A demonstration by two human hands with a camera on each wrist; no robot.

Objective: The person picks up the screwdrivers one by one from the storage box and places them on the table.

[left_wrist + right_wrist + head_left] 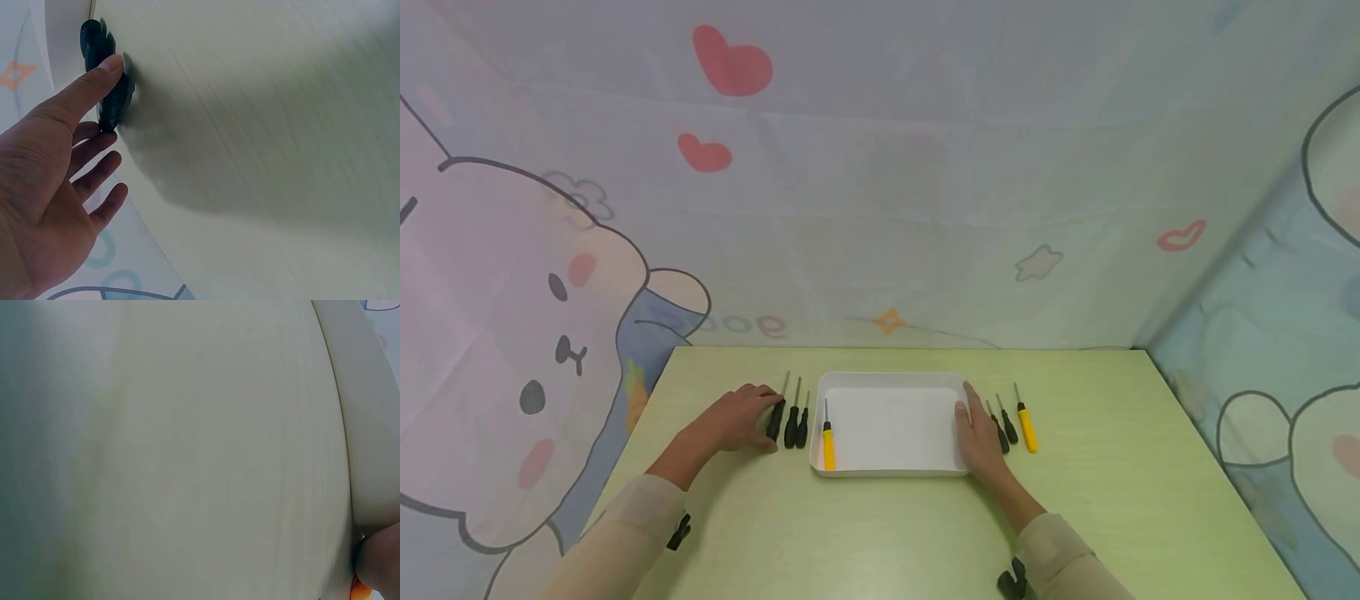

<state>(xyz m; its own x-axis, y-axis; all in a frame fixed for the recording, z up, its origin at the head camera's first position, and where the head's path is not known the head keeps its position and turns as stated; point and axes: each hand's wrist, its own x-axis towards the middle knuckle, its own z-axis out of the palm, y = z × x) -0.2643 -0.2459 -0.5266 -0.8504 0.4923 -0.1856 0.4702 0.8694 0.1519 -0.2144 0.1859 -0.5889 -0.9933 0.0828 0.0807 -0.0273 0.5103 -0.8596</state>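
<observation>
My left hand [743, 418] spans the leftmost black-handled screwdriver [774, 423]. In the left wrist view, the thumb lies over one end of its dark handle [112, 103] and fingertips touch the other end, with a gap between them. Two more black-handled screwdrivers [792, 427] lie beside it. My right hand [981, 437] holds the right rim of a white tray [891, 473], thumb inside and fingers along the outer wall. Inside the tray, at its left, is a yellow-handled screwdriver [828, 448]. The right wrist view shows little of that hand [382, 559].
Right of the tray lie two small black-handled screwdrivers [1009, 429], one partly hidden by the hand, and a yellow-handled one [1027, 429]. The pale green table [865, 533] ends at a printed cloth backdrop [880, 208], with more cloth at both sides.
</observation>
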